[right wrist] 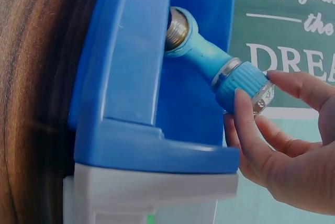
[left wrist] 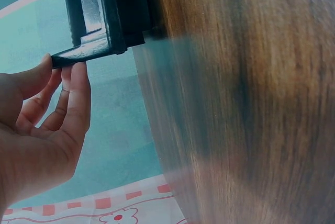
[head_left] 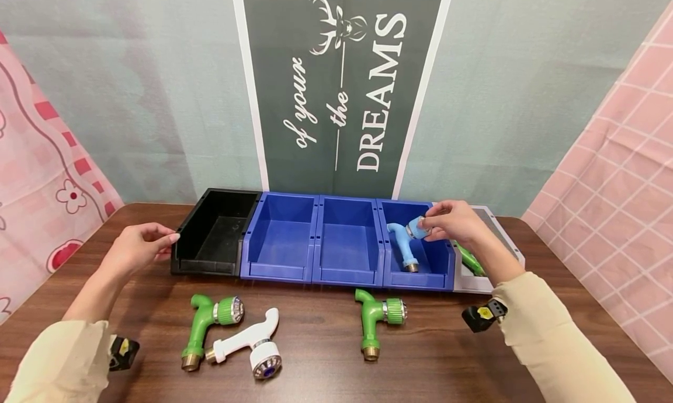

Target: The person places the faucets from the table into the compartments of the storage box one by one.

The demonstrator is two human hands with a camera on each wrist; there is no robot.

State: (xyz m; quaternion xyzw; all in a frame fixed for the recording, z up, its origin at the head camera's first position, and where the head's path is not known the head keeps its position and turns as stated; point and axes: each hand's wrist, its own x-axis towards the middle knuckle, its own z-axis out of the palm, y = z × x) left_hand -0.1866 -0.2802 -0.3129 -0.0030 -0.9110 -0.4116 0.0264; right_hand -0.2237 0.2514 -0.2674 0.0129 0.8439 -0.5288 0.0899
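A light blue faucet [head_left: 402, 246] with a brass threaded end is at the rightmost blue bin [head_left: 420, 277], its threaded end toward the bin's front. My right hand [head_left: 453, 221] pinches the faucet's ribbed knob [right wrist: 242, 85] between thumb and fingers. At the far left, my left hand [head_left: 141, 246] pinches the side rim of the black bin [head_left: 207, 267], thumb on one face and fingertips on the other, as the left wrist view shows. Two green faucets [head_left: 200, 327] [head_left: 371, 321] and a white faucet [head_left: 247, 337] lie on the table in front of the bins.
Two more blue bins [head_left: 278, 273] [head_left: 347, 275] stand in the row between the black one and the rightmost blue one. A whitish bin [head_left: 473, 284] with a green item [head_left: 469, 259] inside stands at the right end. Fabric backdrops [head_left: 473, 99] rise behind the wooden table [head_left: 315, 368].
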